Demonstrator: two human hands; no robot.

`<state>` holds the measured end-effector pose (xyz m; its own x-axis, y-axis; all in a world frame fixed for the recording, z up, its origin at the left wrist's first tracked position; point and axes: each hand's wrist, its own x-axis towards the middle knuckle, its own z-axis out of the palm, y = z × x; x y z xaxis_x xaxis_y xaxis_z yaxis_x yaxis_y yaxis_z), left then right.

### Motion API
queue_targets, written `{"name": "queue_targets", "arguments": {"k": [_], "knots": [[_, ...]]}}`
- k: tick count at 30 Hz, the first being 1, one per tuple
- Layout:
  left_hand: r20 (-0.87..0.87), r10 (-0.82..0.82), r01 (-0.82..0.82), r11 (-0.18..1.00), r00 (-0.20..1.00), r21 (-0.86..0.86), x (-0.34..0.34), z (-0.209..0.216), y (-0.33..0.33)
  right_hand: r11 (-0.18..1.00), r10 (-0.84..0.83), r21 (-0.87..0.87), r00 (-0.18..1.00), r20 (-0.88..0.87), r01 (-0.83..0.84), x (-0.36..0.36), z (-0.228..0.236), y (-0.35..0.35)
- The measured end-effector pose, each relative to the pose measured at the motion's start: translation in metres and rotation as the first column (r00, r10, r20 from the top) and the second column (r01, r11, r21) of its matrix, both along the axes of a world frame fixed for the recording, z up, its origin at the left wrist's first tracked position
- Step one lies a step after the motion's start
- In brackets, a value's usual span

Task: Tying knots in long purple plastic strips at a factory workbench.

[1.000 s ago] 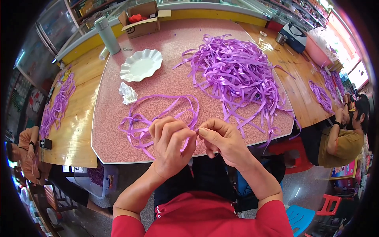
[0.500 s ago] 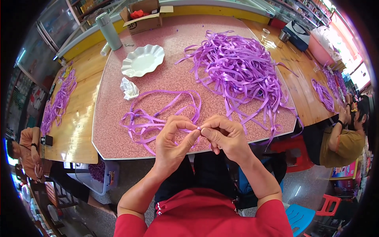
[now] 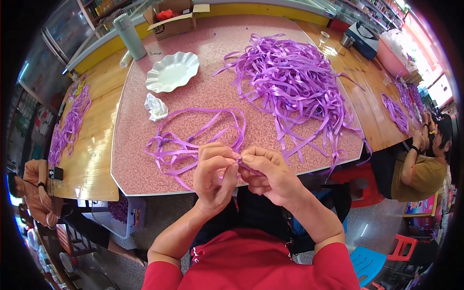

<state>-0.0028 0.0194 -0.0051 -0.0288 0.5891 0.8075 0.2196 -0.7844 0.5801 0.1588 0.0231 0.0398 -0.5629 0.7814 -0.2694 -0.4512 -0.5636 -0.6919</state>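
Both hands meet above the near edge of the pink speckled table (image 3: 145, 179). My left hand (image 3: 216, 175) pinches a bit of purple ribbon (image 3: 239, 161) between thumb and fingertips. Right beside it my right hand (image 3: 268, 175) grips the same ribbon, its thumb laid over the curled fingers. Just beyond the hands lie a few loose loops of purple ribbon (image 3: 208, 126) with darker bands on them. A big tangled heap of purple ribbons (image 3: 290, 79) covers the table's right side, some ends hanging over the edge. The exact piece between my fingertips is mostly hidden.
Left of the loops are crumpled white tissue (image 3: 156, 107) and a scalloped white dish (image 3: 172, 72). Farther back stand a grey-green bottle (image 3: 129, 37) and a cardboard box (image 3: 174, 24). A person (image 3: 418, 164) sits at the right, another (image 3: 36, 186) at the left, near more ribbons.
My right hand has turned, its thumb now lying over its curled fingers with ribbon showing beneath. The left fingers have closed together more. Loops and heap lie much as before.
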Motion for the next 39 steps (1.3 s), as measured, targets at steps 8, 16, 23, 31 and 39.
{"name": "queue_targets", "arguments": {"k": [8,16,23,31,39], "knots": [[0.006,-0.019,0.019,0.997,1.0,-0.081,-0.001,0.002,-0.001,0.98,-0.101,0.182,0.984,0.145,0.074,-0.001,0.0,-0.003],[-0.156,0.068,-0.067,0.998,0.985,0.007,-0.008,0.009,0.002,0.922,-0.149,0.386,0.938,0.312,0.018,0.008,0.003,-0.001],[-0.134,-0.065,0.043,0.986,0.989,-0.162,-0.011,0.008,0.0,0.89,-0.126,0.448,0.898,0.421,-0.086,0.013,0.011,0.0],[-0.122,-0.074,0.045,0.973,0.99,-0.225,-0.011,0.006,-0.003,0.594,-0.477,0.785,0.709,0.519,-0.176,0.014,0.014,-0.001],[-0.135,-0.065,0.027,0.964,0.989,-0.265,-0.01,0.009,-0.006,0.623,-0.479,0.768,0.703,0.525,-0.149,0.016,0.014,0.0]]}}
